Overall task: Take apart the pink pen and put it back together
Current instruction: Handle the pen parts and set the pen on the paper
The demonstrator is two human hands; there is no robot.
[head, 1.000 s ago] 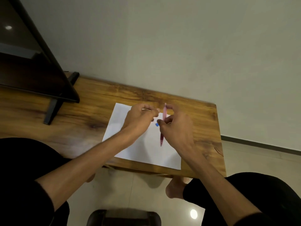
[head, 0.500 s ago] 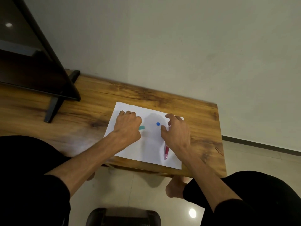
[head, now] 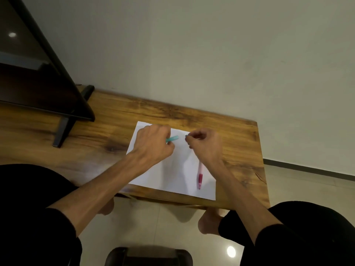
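The pink pen lies on the white paper sheet, pointing toward me, below my right wrist; its upper end is hidden by that wrist. My left hand is closed around a teal tube-shaped piece that sticks out to the right of the fist. My right hand pinches something small and bluish between thumb and fingertips, just right of the teal piece. The two hands are a short gap apart above the paper.
The paper rests on a wooden table whose right and near edges are close to the paper. A dark screen on a black stand occupies the left of the table. My knees and a dark stool are below.
The pink pen went from my right hand down onto the paper. My left hand picked up the teal piece and my right hand took the small blue piece; both lifted off the paper.
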